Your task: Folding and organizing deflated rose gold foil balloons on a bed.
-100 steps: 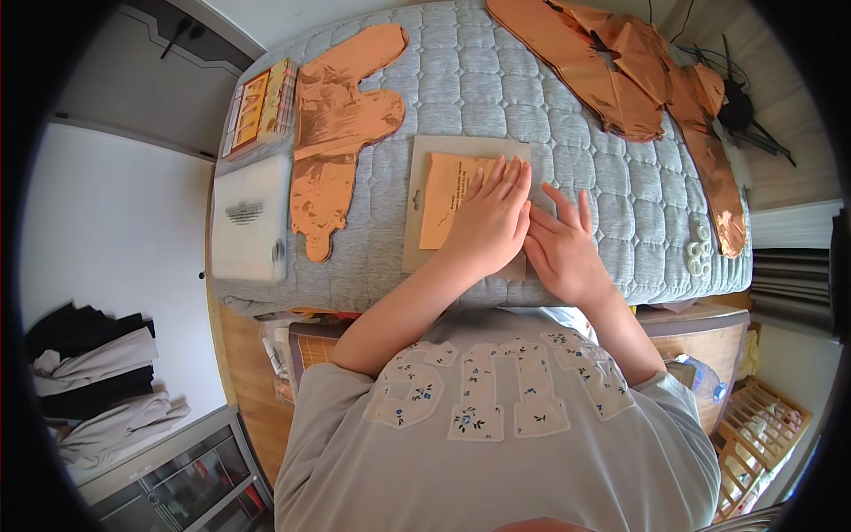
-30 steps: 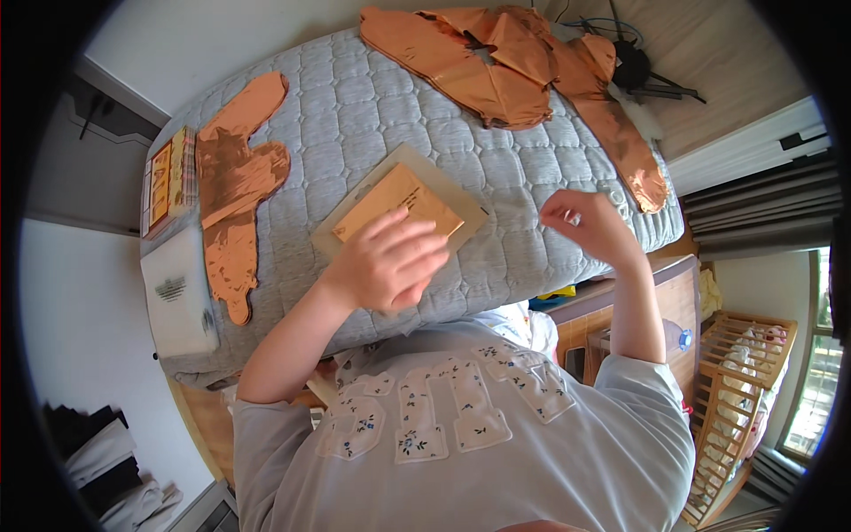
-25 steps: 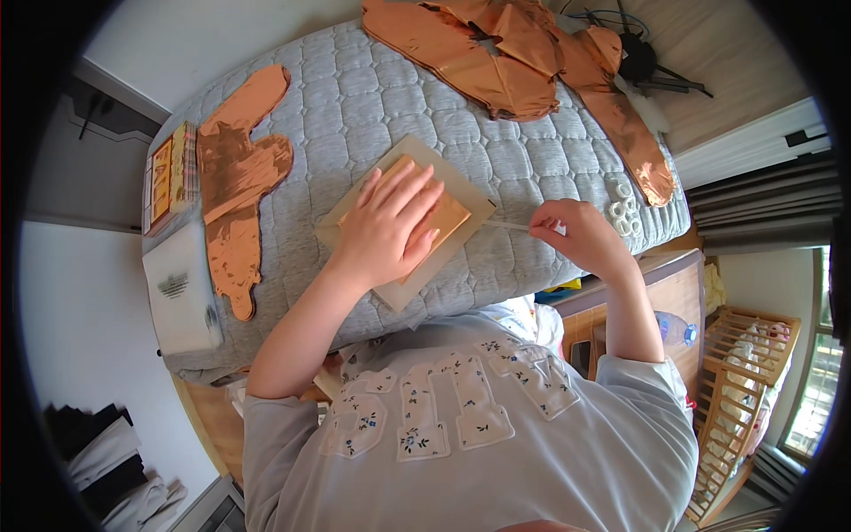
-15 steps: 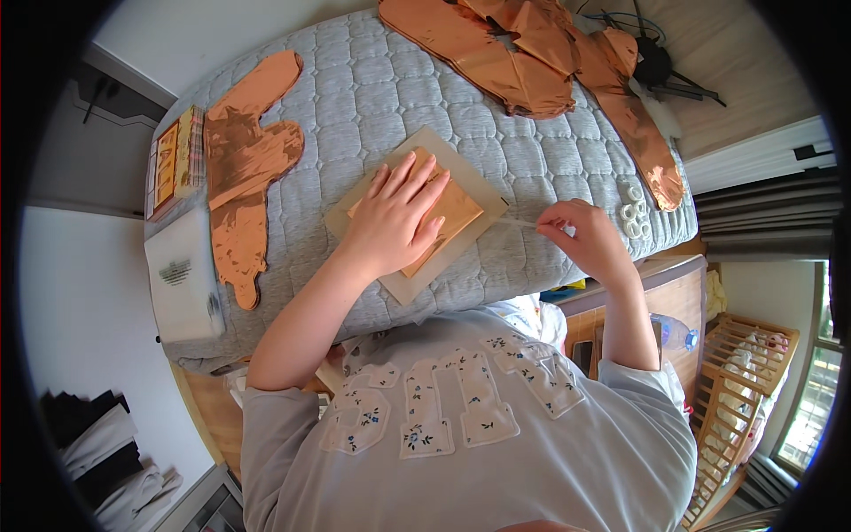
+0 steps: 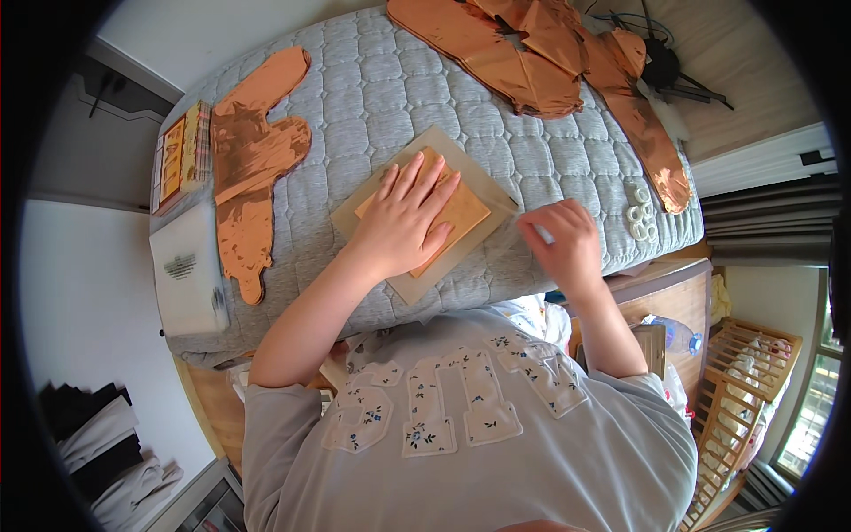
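Note:
A clear, square plastic bag lies cornerwise on the quilted mattress, with a folded copper-coloured foil sheet inside it or on it; I cannot tell which. My left hand rests flat on the foil, fingers stretched out and somewhat spread. Just off the bag's right corner is my right hand, its thumb and forefinger pinched together. A thin clear strip ran from that corner to these fingers a moment ago; now it is mostly lost against the grey cloth.
On the mattress, flat copper foil balloons lie at the left and far right. A colourful book or box and a white plastic packet sit at the left edge. Several white ribbon rolls lie right. A water bottle is below.
My right hand has come left and slightly down, closer to the bag's corner, and its wrist has turned. My left hand stays flat on the foil. The view has shifted slightly.

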A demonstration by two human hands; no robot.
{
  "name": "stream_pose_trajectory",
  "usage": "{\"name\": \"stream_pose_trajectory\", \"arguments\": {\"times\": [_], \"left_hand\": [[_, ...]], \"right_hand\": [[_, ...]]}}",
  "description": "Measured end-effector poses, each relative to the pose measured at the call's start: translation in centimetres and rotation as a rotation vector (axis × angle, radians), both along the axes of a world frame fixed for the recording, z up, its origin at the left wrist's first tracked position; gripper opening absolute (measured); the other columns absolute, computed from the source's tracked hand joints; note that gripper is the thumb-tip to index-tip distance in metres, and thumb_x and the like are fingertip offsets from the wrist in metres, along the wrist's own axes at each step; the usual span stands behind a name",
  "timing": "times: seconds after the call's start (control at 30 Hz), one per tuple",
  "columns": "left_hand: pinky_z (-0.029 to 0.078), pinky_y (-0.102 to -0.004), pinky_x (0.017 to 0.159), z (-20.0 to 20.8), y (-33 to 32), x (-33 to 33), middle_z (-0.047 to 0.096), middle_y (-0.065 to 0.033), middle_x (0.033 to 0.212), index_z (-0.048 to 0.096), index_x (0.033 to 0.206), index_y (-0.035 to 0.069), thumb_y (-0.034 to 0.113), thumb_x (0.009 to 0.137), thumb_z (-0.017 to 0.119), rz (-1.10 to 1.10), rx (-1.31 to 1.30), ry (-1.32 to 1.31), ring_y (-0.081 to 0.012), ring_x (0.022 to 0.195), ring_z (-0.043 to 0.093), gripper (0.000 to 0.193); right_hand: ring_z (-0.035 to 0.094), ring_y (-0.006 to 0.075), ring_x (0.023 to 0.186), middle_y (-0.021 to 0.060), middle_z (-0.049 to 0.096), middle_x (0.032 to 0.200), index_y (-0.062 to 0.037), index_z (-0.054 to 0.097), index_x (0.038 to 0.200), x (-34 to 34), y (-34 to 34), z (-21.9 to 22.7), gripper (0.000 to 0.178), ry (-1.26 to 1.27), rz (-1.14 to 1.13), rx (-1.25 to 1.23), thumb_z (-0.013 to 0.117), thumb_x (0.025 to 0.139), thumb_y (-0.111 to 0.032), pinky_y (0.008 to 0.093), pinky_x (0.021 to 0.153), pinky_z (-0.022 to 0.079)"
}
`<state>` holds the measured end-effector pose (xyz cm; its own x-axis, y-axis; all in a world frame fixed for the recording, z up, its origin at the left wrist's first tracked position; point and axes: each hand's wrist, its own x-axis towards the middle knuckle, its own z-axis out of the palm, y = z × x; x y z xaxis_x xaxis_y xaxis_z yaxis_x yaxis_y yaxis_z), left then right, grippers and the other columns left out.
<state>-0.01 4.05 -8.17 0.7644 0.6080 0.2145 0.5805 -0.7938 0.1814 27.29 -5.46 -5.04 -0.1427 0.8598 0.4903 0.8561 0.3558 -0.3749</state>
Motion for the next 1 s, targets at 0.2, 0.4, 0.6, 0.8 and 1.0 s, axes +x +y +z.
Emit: {"name": "stream_pose_trajectory", "arguments": {"times": [0.2, 0.4, 0.6, 0.8, 1.0], "left_hand": [[0.024, -0.0602, 0.124, -0.1, -0.1, 0.0, 0.037, -0.0186, 0.164, 0.039, 0.159, 0.014, 0.037, 0.097, 0.058, 0.016, 0.001, -0.021, -0.0426, 0.153, 0.03, 0.068], [0.024, -0.0602, 0.124, -0.2, -0.1, -0.1, 0.037, -0.0186, 0.164, 0.046, 0.152, 0.014, 0.036, 0.096, 0.06, 0.014, -0.01, -0.041, -0.0422, 0.154, 0.029, 0.062], [0.025, -0.0595, 0.123, -0.2, -0.2, 0.0, 0.036, -0.0171, 0.164, 0.041, 0.154, 0.017, 0.032, 0.093, 0.066, 0.018, -0.038, -0.09, -0.041, 0.154, 0.03, 0.068], [0.028, -0.0595, 0.122, -0.1, -0.2, 0.0, 0.037, -0.0183, 0.163, 0.043, 0.153, 0.015, 0.031, 0.093, 0.065, 0.021, -0.009, -0.099, -0.0408, 0.153, 0.032, 0.066], [0.029, -0.06, 0.121, -0.2, -0.1, 0.0, 0.038, -0.0182, 0.163, 0.045, 0.152, 0.015, 0.031, 0.093, 0.064, 0.016, -0.001, -0.104, -0.0412, 0.152, 0.033, 0.064]], "right_hand": [[0.064, 0.0184, 0.088, -0.0035, 0.073, 0.084, -0.0154, 0.076, 0.091, -3.7, 0.4, -0.1, 0.015, -0.103, -0.109, 0.119, 0.084, 0.078, -0.015, 0.0355, 0.083, 0.044], [0.068, 0.0188, 0.098, -0.0043, 0.073, 0.081, -0.0151, 0.076, 0.095, -4.5, 0.3, -1.3, 0.015, -0.132, -0.223, 0.146, 0.083, 0.082, -0.016, 0.0389, 0.092, 0.043], [0.064, 0.0243, 0.12, 0.0012, 0.076, 0.102, -0.0109, 0.071, 0.11, -4.2, -0.9, -1.6, 0.024, -0.099, -0.001, -0.031, 0.078, 0.088, -0.013, 0.0484, 0.106, 0.038], [0.047, 0.0299, 0.137, 0.0068, 0.061, 0.14, -0.0088, 0.062, 0.133, -5.0, -2.6, -0.8, 0.051, -0.241, 0.005, -0.155, 0.076, 0.089, -0.031, 0.0505, 0.111, 0.031], [0.045, 0.0295, 0.133, 0.0079, 0.053, 0.147, -0.0078, 0.058, 0.144, -5.4, -2.8, -1.1, 0.064, -0.224, -0.057, -0.223, 0.075, 0.088, -0.034, 0.0482, 0.111, 0.029]]}}
